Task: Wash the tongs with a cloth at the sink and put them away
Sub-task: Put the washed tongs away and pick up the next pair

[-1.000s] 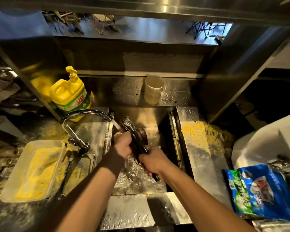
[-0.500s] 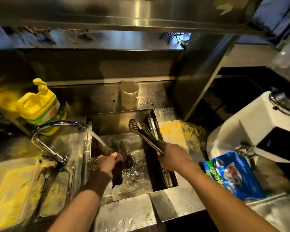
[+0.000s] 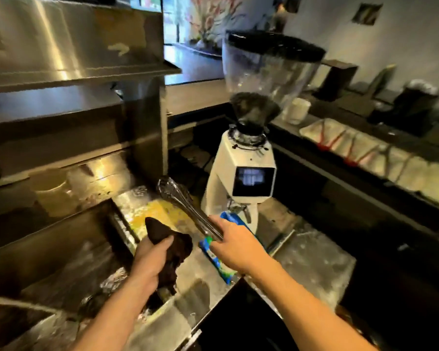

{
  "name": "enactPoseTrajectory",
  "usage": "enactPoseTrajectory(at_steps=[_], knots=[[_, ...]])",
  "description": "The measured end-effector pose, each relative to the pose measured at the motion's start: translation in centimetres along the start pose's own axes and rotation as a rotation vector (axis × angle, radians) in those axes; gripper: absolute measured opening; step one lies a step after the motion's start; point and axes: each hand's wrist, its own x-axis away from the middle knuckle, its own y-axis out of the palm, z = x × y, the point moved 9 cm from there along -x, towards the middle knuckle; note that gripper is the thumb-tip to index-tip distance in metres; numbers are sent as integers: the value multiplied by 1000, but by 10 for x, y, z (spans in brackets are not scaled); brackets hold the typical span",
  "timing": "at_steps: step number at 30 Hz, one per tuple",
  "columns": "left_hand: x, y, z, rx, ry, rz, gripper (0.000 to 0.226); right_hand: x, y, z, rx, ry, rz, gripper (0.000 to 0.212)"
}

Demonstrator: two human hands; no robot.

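My right hand (image 3: 235, 243) grips the metal tongs (image 3: 185, 203) by their handle end. Their closed tips point up and away to the left, above the counter to the right of the sink (image 3: 69, 252). My left hand (image 3: 151, 259) is closed around a dark wet cloth (image 3: 169, 243), held over the sink's right rim. The cloth hangs below my fist and pokes up above it. Cloth and tongs are apart.
A white coffee grinder (image 3: 243, 171) with a clear hopper stands just behind the tongs. Under my right hand lies a blue and green packet (image 3: 217, 260). Yellow residue (image 3: 157, 214) covers the counter beside the sink. A steel shelf (image 3: 74, 69) overhangs the left.
The view has swung right, away from the faucet. My right hand has carried the tongs out of the sink to the right. My left hand has lifted the cloth up from the basin.
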Motion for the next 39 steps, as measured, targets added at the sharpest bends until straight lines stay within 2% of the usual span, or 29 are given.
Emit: enactPoseTrajectory(at_steps=[5, 9, 12, 16, 18, 20, 23, 26, 29, 32, 35, 39], knots=[[41, 124, -6, -102, 19, -243, 5, 47, -67, 85, -130, 172, 185, 73], [80, 216, -24, -204, 19, -423, 6, 89, -112, 146, -209, 278, 312, 69], [110, 280, -39, -265, 11, -538, 6, 124, -140, 196, -272, 384, 374, 73], [148, 348, -67, -306, -55, -649, 25, 169, -173, 247, -351, 460, 454, 72], [171, 384, -80, -332, -61, -714, 16, 196, -190, 278, -435, 504, 512, 68], [195, 419, -94, -338, -74, -796, 10, 225, -209, 309, -566, 548, 579, 64], [227, 463, -115, -342, -99, -880, 14, 267, -231, 353, -907, 557, 698, 46], [248, 487, -133, -325, -125, -916, 16, 298, -252, 385, -1246, 541, 809, 39], [274, 511, -150, -380, -137, -966, 15, 335, -277, 428, -1397, 635, 909, 30], [291, 529, -160, -413, -159, -999, 17, 367, -296, 466, -1401, 795, 989, 30], [302, 544, -168, -466, -150, -1016, 18, 392, -315, 503, -1229, 975, 1041, 26], [305, 551, -176, -523, -144, -1014, 20, 392, -333, 538, -919, 1131, 914, 29]])
